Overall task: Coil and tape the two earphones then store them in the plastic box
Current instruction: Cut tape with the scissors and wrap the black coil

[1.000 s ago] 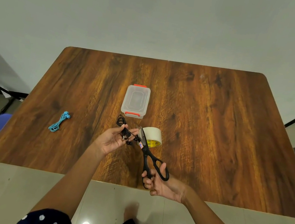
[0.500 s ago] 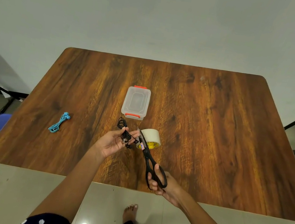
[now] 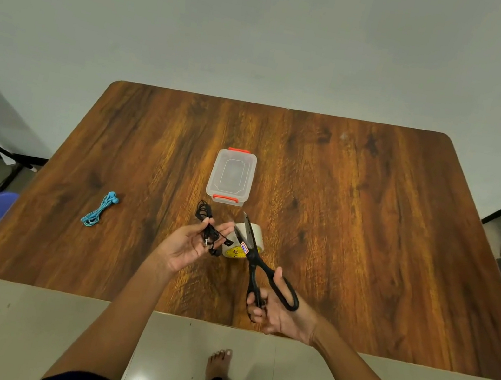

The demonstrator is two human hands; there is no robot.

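The taping of the black earphone is judged to be the step in hand, with the cutting of the tape as its present part. On the wide wooden tabletop [image 3: 367,244] the plastic box [image 3: 231,175] is set at the middle, its lid on and its orange clips shown at both short ends; nothing can be made out inside it. Just nearer than the box, the roll of tape [image 3: 244,245] is stood on the tabletop, partly hidden by the scissors [image 3: 258,263]. The scissors are gripped at their black handles by the right hand [image 3: 279,315], with the blades parted and pointed away over the roll. A strip of tape between roll and bundle cannot be made out clearly. The black earphone [image 3: 207,229] is pinched as a loose coil by the left hand [image 3: 189,246], with loops standing out beyond the fingers and the buds hanging nearer. The blue earphone [image 3: 100,209] is laid well apart at the left, already coiled into a narrow bundle; whether it is taped cannot be told. For the next move, a closing of the blades across the tape is judged to be called for, with the coil kept tight.
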